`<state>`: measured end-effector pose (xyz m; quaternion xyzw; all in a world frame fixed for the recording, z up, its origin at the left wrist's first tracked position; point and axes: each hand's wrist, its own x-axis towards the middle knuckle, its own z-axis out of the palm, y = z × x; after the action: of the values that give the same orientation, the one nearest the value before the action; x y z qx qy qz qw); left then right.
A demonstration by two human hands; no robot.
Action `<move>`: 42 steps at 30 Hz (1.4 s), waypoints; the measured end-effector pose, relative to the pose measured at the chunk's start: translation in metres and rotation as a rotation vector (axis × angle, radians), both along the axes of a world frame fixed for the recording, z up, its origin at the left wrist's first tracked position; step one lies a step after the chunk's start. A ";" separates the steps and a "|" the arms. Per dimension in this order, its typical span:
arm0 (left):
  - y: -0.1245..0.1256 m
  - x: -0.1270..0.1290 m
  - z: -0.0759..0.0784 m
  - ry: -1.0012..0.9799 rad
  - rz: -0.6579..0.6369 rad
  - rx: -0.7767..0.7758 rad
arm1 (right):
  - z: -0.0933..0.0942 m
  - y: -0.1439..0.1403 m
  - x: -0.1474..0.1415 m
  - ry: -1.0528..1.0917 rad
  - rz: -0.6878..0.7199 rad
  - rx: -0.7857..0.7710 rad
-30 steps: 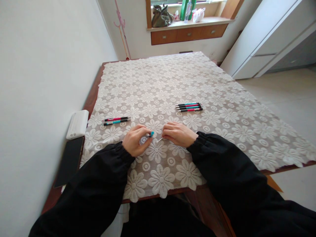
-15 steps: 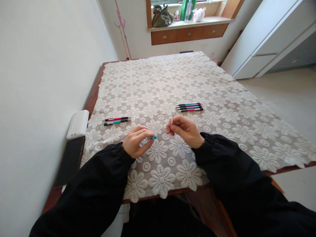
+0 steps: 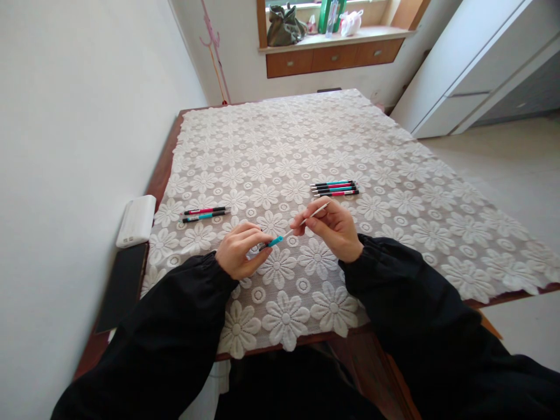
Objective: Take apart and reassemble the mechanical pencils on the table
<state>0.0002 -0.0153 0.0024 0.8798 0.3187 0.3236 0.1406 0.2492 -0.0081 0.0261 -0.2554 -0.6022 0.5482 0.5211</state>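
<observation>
Between the thumb and fingers of my left hand (image 3: 240, 251) is a teal pen barrel (image 3: 275, 241), its end pointing right; the rest is hidden by my fingers. My right hand (image 3: 331, 228) pinches a thin white pen refill (image 3: 320, 209), slanting down to the left. The refill's lower end is at the barrel's open end; I cannot tell whether it is inside. Beyond my left hand lie a red-and-black pen (image 3: 205, 210) and a teal-and-black pen (image 3: 205, 216), side by side. Past my right hand, several red or teal pens (image 3: 336, 188) lie in a row.
A floral lace tablecloth (image 3: 280, 151) covers the table. At the left edge are a white box-shaped device (image 3: 136, 221) and a dark flat object (image 3: 122, 286), close to the wall. A bag (image 3: 282, 26) and bottles stand on the far windowsill.
The refill in my right hand has swung from nearly upright to a slant, its lower end now at the barrel. More of the teal barrel shows beyond my left fingers.
</observation>
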 end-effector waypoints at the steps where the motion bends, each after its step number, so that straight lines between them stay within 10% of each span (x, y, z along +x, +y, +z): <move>1: 0.000 0.000 0.000 0.001 0.000 0.003 | -0.001 0.000 0.000 -0.003 0.011 0.005; 18: 0.003 -0.001 -0.001 -0.047 0.058 0.005 | -0.005 0.004 -0.001 -0.395 -0.181 0.188; 42: 0.002 -0.002 -0.002 -0.109 0.032 0.045 | -0.011 0.002 -0.005 -0.446 0.005 0.192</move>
<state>-0.0017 -0.0130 0.0009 0.8585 0.3173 0.3803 0.1326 0.2446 -0.0057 0.0146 -0.3178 -0.7525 0.4197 0.3957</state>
